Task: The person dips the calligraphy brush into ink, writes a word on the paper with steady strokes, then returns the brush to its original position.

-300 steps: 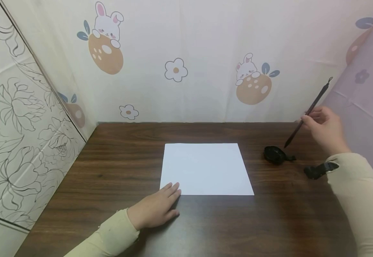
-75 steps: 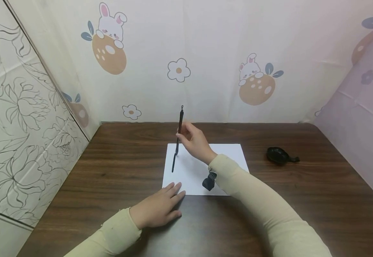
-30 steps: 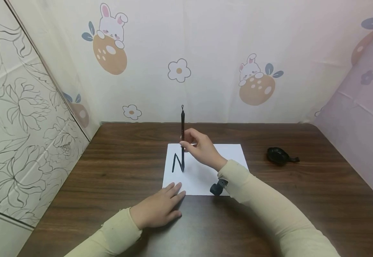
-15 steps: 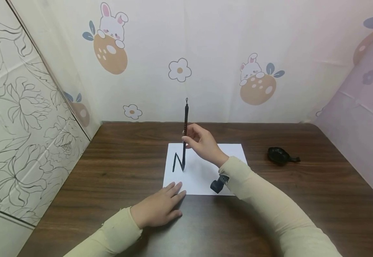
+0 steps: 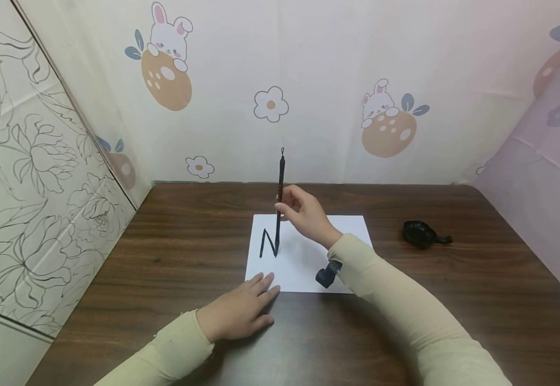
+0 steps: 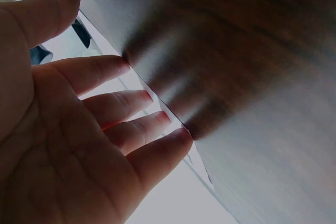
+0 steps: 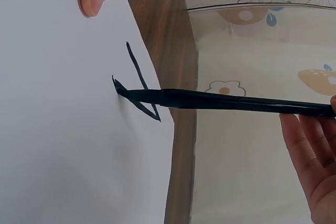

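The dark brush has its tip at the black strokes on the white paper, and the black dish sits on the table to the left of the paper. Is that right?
Not quite: the head view shows the black dish on the table to the right of the white paper, not the left. The dark brush does have its tip at the black strokes.

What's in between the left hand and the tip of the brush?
Just blank white paper lies between the left hand and the brush tip; the head and right wrist views both show it.
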Motion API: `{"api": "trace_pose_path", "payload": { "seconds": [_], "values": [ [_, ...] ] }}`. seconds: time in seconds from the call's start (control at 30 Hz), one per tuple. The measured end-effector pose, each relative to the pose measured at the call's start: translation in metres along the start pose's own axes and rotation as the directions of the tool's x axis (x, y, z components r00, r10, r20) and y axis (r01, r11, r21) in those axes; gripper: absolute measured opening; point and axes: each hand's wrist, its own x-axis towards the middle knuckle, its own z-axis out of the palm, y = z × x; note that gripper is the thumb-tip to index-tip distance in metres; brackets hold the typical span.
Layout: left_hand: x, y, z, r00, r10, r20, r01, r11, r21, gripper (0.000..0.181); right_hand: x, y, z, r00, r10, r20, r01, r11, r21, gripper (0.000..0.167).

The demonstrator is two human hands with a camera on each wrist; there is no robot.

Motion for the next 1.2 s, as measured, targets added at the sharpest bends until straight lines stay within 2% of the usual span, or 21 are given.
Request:
{"api": "trace_pose_path", "payload": {
  "seconds": [0.33,0.5,0.83,1.2],
  "values": [
    [0.0,0.0,0.0,1.0,0.003,-0.003,-0.003,1.0,0.001,0.058,0.005,0.004,0.0,1.0,0.007,-0.007,-0.006,1.0,0.019,0.026],
    [0.0,0.0,0.0,1.0,-0.001,0.004,0.001,1.0,-0.002,0.058,0.007,0.006,0.0,1.0,-0.001,-0.015,0.001,1.0,0.016,0.023],
    [0.0,0.0,-0.001,1.0,-0.003,0.012,0.003,1.0,-0.012,0.058,0.014,0.012,0.0,0.997,-0.031,-0.065,0.027,0.998,-0.058,0.022],
    [0.0,0.0,0.0,1.0,-0.011,0.016,0.011,1.0,-0.01,0.059,0.021,0.016,-0.002,0.996,-0.001,-0.09,-0.003,0.999,-0.047,0.023]
  ]
}}
